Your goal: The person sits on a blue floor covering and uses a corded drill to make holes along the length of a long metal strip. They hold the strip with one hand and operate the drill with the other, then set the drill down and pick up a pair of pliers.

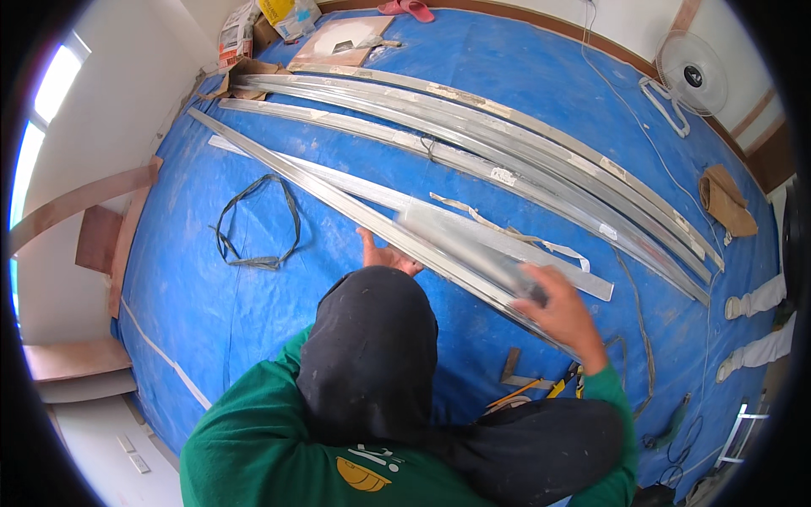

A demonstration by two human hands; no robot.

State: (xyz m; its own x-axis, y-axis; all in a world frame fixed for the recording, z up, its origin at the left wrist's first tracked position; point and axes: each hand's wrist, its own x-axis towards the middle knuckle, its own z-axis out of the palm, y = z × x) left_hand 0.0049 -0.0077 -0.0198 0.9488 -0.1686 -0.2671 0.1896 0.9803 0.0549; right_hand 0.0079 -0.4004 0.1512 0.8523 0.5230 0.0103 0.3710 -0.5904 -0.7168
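Observation:
A long, pale metal profile (312, 182) slants across in front of me, from the far left down to the right. My left hand (389, 255) grips it from the near side around its middle, one finger standing up by its edge. In my right hand (564, 311), closed around a dark handle, is a hand saw, its broad silvery blade (460, 249) smeared by motion. The blade lies along the profile's far side in the view; whether it touches the profile I cannot tell. Beyond it, a flat white strip (541, 258) rests on the blue sheet (182, 279).
Several long metal profiles (473, 127) lie farther back. A dark strap loop (263, 253) is at left. Near my knee are a metal square (515, 372) and a yellow-black tool (564, 380). A white fan (693, 76) stands far right, its cord crossing the sheet.

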